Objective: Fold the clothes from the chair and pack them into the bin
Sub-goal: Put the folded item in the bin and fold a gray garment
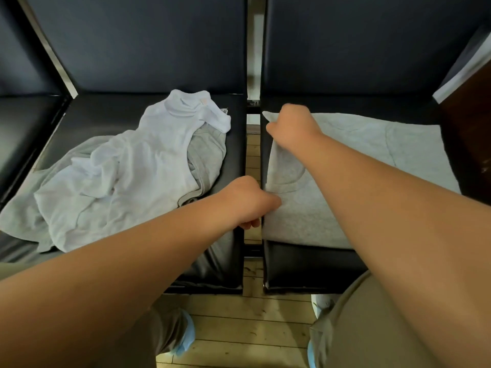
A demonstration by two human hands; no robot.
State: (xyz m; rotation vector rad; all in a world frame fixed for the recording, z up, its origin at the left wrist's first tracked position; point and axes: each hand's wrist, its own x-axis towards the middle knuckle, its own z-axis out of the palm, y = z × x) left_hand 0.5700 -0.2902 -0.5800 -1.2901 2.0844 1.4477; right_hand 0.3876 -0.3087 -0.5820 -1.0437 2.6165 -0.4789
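A grey garment [353, 155] lies spread flat on the right black chair seat [313, 264]. My right hand [291, 126] pinches its far left corner near the seat's back. At the near left edge of the same garment, my left hand [249, 201] grips the cloth with curled fingers. On the left chair seat [106, 112] a loose pile waits: a white shirt [138, 166] crumpled over another grey garment [210, 155]. No bin is in view.
A narrow gap [252, 160] with a wooden floor separates the two chairs. Dark padded backrests [148, 41] rise behind both seats. A brown wooden piece of furniture [470, 123] stands at the right edge. My legs and blue shoe covers [186, 338] are below.
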